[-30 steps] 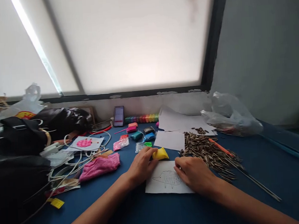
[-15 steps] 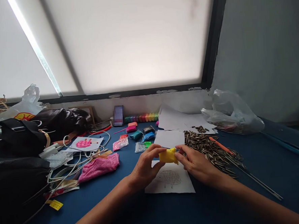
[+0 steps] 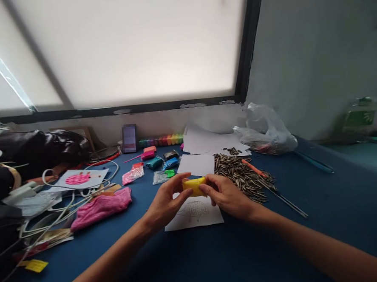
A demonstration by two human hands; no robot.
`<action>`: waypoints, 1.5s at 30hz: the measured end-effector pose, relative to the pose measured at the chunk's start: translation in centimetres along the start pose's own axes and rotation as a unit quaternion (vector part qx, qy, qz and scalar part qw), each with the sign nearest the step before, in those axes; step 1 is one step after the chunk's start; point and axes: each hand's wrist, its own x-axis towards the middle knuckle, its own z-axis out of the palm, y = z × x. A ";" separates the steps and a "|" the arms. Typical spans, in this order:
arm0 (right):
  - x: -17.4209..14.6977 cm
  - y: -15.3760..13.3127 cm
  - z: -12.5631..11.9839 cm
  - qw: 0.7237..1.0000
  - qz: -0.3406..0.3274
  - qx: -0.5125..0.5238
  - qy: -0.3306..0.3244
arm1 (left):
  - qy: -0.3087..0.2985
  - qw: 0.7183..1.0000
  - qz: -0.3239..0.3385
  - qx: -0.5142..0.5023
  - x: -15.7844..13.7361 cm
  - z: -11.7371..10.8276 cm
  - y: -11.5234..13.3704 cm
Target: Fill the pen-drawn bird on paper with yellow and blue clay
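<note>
A small packet of yellow modelling clay [image 3: 194, 186] is held between my two hands, over a white sheet with a drawing [image 3: 193, 221]. My left hand [image 3: 168, 199] pinches its left end between thumb and fingers. The right end is gripped by my right hand [image 3: 226, 194], thumb in front and fingers behind. On the sheet below is a pencil-like outline of a rounded, hatched body with short legs, partly covered by my hands. Just right of my right hand lies a heap of striped sunflower seeds [image 3: 238, 176].
Coloured clay packets [image 3: 154, 162] lie beyond my hands, and a phone [image 3: 129, 139] leans at the wall. Tweezers [image 3: 286, 199] and an orange-handled tool [image 3: 253, 168] rest by the seeds. Leftward are a pink cloth [image 3: 101, 208], white cables [image 3: 61, 219] and a pink clay picture [image 3: 79, 178].
The view has turned right, so the table's contents appear further left. My right thumb has moved onto the packet's front, and both hands now hold it closer together.
</note>
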 end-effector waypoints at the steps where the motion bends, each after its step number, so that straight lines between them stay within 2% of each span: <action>1: -0.1 0.1 0.0 1.000 0.001 0.000 -0.002 | -0.008 1.000 -0.002 -0.003 -0.1 0.0 0.1; 7: -0.1 0.2 -0.2 0.999 -0.007 0.029 0.012 | 0.024 1.000 0.003 -0.020 -0.2 0.1 0.9; 14: 0.1 0.4 -0.2 0.999 -0.001 0.032 0.008 | -0.010 0.995 -0.032 -0.090 0.0 0.0 1.1; 26: -0.5 0.1 -0.3 0.999 0.015 0.012 0.027 | -0.002 0.997 -0.050 -0.066 -0.1 0.2 1.8; 31: -0.9 -0.4 -0.2 1.000 0.007 0.022 0.015 | 0.010 0.992 -0.056 -0.112 0.0 -0.1 1.8; 36: -1.0 0.1 0.2 1.000 -0.005 0.020 -0.012 | -0.020 0.980 -0.058 -0.189 0.0 0.1 1.7; 38: -1.1 0.3 0.3 1.000 -0.004 0.011 -0.014 | -0.041 0.979 -0.067 -0.188 0.1 0.2 1.7; 45: -1.4 -0.1 0.5 1.000 -0.007 -0.029 -0.005 | -0.042 0.986 -0.063 -0.149 0.0 0.3 1.8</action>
